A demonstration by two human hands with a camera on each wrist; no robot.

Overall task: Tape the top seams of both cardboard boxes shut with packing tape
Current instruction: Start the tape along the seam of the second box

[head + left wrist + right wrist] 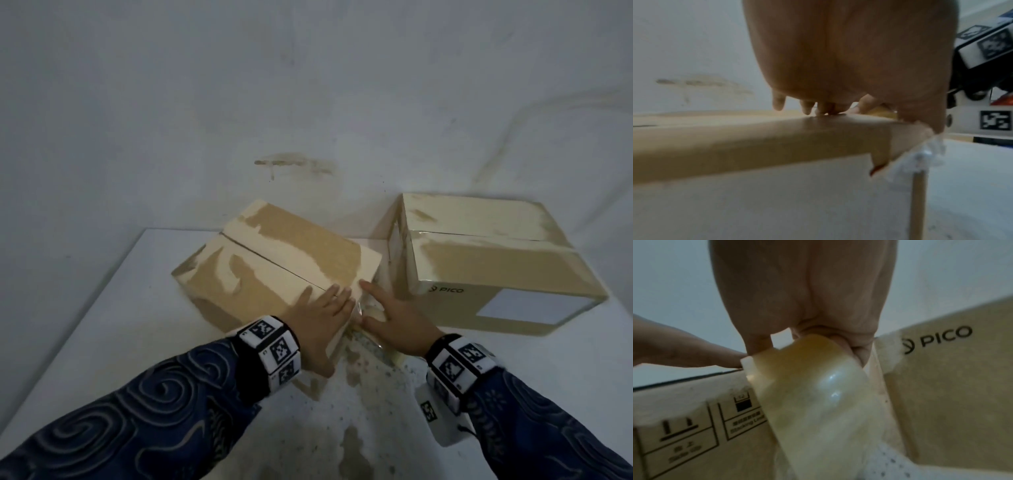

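Two cardboard boxes stand on a white table. The left box sits askew, and its top seam shows as a bare dark line. My left hand presses flat on its near corner, fingers straight, thumb down the side. Glossy tape lies over the seam of the right box, marked PICO. Between the boxes my right hand grips a clear yellowish tape roll, index finger stretched out. A crinkled tape end hangs at the left box's corner.
A stained grey wall rises close behind both boxes. The table's left part is bare white, and its near middle is speckled and stained. The right box reaches past the table's right side.
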